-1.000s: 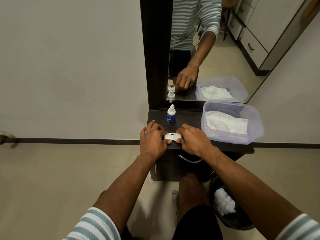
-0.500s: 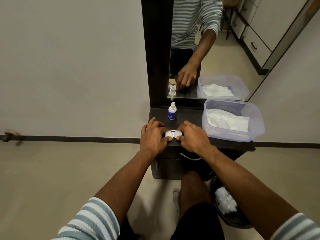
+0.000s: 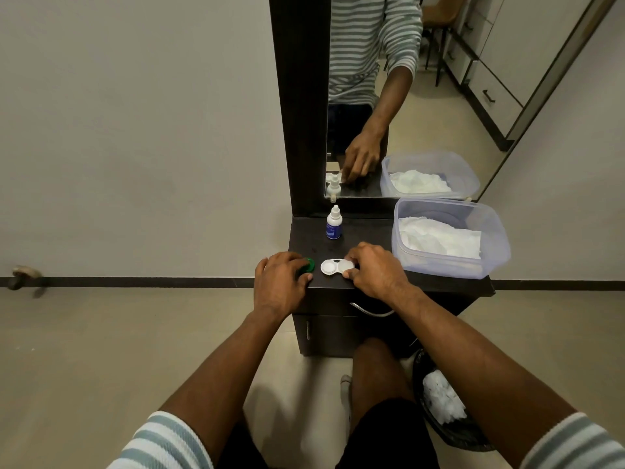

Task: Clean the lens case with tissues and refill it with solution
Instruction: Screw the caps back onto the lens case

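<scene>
The white lens case (image 3: 333, 266) lies on the dark cabinet top (image 3: 365, 233) near its front edge, its left well uncovered. My right hand (image 3: 372, 269) pinches the white cap on the case's right well. To the left of the case, my left hand (image 3: 279, 280) holds a green cap (image 3: 307, 265) down at the cabinet's front left corner. A small solution bottle (image 3: 334, 222) with a blue label stands upright behind the case. White tissues (image 3: 439, 240) fill a clear plastic tub (image 3: 500, 252) at the right of the cabinet top.
A mirror (image 3: 406, 96) in a dark frame rises behind the cabinet and reflects the hand, bottle and tub. A black bin (image 3: 449, 434) holding crumpled tissues stands on the floor at the lower right. My knee is under the cabinet front by the drawer handle (image 3: 370, 309).
Both hands were together on the case. My left hand has since moved left with the green cap, baring the left well. My right hand stays on the right cap.
</scene>
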